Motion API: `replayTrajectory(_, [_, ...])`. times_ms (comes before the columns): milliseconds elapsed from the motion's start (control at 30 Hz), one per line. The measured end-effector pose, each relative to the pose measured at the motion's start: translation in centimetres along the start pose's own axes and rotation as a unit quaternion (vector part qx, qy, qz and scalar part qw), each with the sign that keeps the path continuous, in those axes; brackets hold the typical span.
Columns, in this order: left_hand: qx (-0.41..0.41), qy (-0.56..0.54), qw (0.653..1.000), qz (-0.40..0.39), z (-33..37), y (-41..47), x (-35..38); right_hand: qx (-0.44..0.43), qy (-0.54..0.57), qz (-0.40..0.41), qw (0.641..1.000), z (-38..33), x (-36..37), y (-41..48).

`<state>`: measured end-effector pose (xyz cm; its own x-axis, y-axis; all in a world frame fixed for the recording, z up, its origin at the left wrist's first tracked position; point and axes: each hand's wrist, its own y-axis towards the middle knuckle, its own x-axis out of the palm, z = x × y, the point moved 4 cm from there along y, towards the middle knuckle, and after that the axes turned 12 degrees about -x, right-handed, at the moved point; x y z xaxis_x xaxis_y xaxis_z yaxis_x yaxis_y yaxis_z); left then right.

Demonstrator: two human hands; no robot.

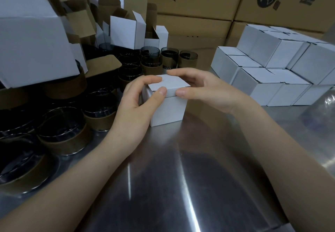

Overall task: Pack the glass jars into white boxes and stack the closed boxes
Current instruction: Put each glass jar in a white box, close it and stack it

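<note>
— Looked for the box (pixel 168 104). Found where?

— Found on the table (pixel 181 177), in the middle, standing flat. Gripped by the left hand (pixel 137 101) on one side and the right hand (pixel 204 90) on the other. Curled fingers round it and pressed on the front edge of the lid with both thumbs. Seemed almost closed, not tucked in all the way yet.

— Looked inside?

— Could not. Hidden by the lid, so could not tell about a jar in there.

— Guessed how to handle it?

— Guessed thin card: light, a bit bendy, easy to dent. Probably heavier with glass inside, and easy to break if dropped. Best held low on two sides, not squeezed at the top. Best set down softly on the stack (pixel 272 72), off to the right, near but not touching.

— Spotted more glass?

— Spotted lots of jars (pixel 63 133) on the left, dark glass with brown card bands, packed close together. Seemed slippery and breakable. Also saw open boxes (pixel 126 30) behind them, flaps up.

— Read any words?

— Read none on the box or the stack; looked blank. Saw a round black logo and big black signs on the cartons (pixel 190 1) at the back. Cut off at the top, so could not be read.
</note>
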<state>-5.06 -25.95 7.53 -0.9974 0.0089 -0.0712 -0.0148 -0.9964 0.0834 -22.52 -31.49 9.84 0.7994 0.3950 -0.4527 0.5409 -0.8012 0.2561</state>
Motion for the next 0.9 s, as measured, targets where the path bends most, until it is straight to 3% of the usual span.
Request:
replayTrajectory(400, [-0.028, -0.015, 0.999, -0.003, 0.02, 0.03, 0.1, 0.029, 0.044, 0.013, 0.999, 0.36, 0.16, -0.04])
replayTrajectory(900, [-0.064, -0.132, 0.989, -0.031, -0.52, 0.87, 0.43, 0.012, 0.0, -0.006, 1.0, -0.26, 0.59, 0.33])
